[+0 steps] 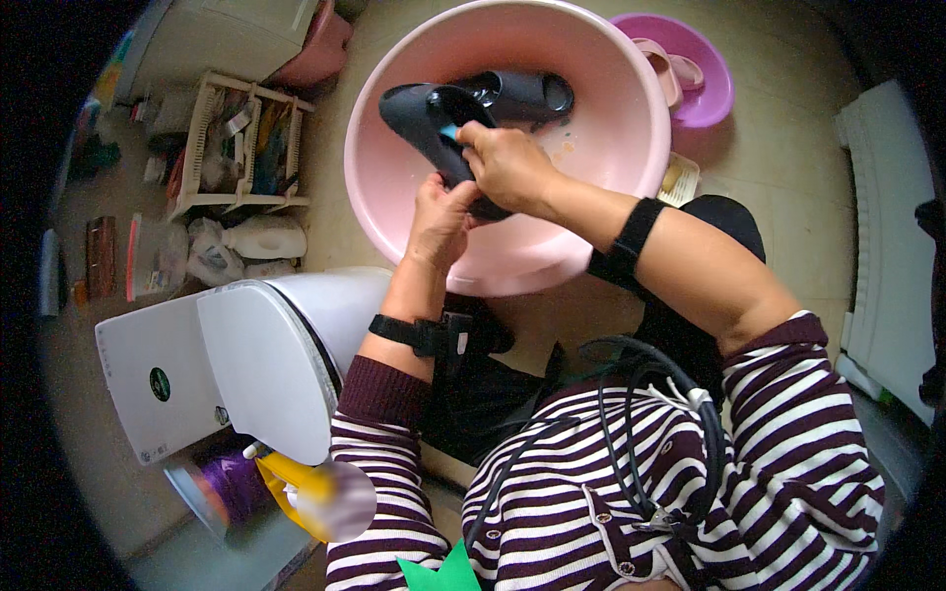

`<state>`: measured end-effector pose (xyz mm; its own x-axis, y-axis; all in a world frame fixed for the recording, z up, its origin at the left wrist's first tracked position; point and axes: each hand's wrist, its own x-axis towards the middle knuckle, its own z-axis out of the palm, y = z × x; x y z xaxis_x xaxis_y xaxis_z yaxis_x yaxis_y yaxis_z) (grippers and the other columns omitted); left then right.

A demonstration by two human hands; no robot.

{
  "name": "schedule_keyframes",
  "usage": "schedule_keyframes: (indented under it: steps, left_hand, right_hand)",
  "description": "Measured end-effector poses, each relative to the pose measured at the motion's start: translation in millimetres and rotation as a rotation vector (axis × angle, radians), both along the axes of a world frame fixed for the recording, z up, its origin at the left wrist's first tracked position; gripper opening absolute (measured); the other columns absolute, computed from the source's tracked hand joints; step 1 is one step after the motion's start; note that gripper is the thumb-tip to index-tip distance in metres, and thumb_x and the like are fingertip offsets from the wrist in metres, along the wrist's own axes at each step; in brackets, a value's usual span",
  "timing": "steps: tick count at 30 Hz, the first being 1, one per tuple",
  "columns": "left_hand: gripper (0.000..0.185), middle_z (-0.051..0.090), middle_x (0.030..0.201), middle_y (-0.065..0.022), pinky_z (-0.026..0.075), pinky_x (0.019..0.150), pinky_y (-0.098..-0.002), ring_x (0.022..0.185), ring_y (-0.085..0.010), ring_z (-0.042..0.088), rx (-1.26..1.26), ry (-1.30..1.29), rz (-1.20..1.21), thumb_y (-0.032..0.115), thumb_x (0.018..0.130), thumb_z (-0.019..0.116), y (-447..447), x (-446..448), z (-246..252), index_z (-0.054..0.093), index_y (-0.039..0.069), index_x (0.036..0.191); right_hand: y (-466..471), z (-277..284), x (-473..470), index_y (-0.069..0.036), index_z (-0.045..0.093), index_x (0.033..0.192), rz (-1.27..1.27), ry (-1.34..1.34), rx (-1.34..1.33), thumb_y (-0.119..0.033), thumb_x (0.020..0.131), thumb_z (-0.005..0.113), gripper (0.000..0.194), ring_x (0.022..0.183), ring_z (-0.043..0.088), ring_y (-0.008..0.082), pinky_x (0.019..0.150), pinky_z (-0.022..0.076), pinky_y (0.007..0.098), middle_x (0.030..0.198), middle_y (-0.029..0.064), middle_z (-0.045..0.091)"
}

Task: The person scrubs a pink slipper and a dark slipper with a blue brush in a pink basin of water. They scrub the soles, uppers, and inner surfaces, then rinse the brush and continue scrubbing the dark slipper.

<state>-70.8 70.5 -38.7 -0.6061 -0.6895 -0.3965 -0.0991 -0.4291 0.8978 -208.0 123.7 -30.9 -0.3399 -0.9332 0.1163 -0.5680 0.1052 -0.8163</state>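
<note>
Over a large pink plastic basin [591, 244], my left hand [443, 218] grips one end of a black slipper [420, 118]. My right hand [510, 162] is at the slipper's opening, its fingers around a small light-blue thing [448, 133] that is mostly hidden; it looks like a brush, but I cannot tell for sure. Behind the held slipper, a second black slipper [517, 96] lies inside the basin. Small bits of dirt [565, 151] dot the basin's inner surface to the right of it.
A purple basin [717, 96] with pink slippers [687, 72] stands behind right. A small white basket [681, 181] is beside the pink basin. At left are a cream plastic rack [251, 199], a white bottle [266, 236] and a white toilet [273, 369]. Cables hang across my striped top.
</note>
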Motion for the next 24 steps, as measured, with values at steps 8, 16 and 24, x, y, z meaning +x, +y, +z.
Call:
schedule_keyframes:
  steps: [8, 16, 24]
  left_hand:
    - [0.035, 0.065, 0.107, -0.0138, 0.060, 0.079, -0.0477, 0.091, -0.0285, 0.068, -0.104, 0.043, 0.119, 0.003, 0.086, 0.063, -32.9, 19.3, 9.8, 0.053, -0.003, 0.118]
    - [0.039, 0.062, 0.108, -0.0123, 0.061, 0.076, -0.0446, 0.091, -0.0262, 0.068, -0.137, 0.062, 0.013, -0.002, 0.082, 0.061, -1.2, -10.2, 7.2, 0.049, 0.001, 0.119]
    - [0.035, 0.064, 0.108, -0.0140, 0.061, 0.076, -0.0441, 0.090, -0.0268, 0.068, -0.211, 0.082, 0.148, -0.001, 0.084, 0.062, -31.6, 2.7, 15.0, 0.053, -0.002, 0.118]
  right_hand:
    - [61.8, 15.4, -3.6, -0.006, 0.059, 0.113, 0.211, -0.039, -0.093, -0.010, 0.091, 0.058, 0.023, 0.074, 0.063, 0.0430, 0.061, 0.0488, 0.0445, 0.079, 0.0253, 0.063]
    - [31.1, 27.9, -21.7, -0.008, 0.059, 0.100, 0.039, -0.054, -0.186, -0.020, 0.091, 0.053, 0.016, 0.080, 0.063, 0.0459, 0.068, 0.0483, 0.0553, 0.081, 0.0257, 0.065]
    - [55.8, 14.0, -13.6, -0.009, 0.059, 0.114, 0.144, -0.001, -0.150, -0.014, 0.092, 0.056, 0.023, 0.076, 0.064, 0.0427, 0.064, 0.0492, 0.0483, 0.082, 0.0225, 0.065]
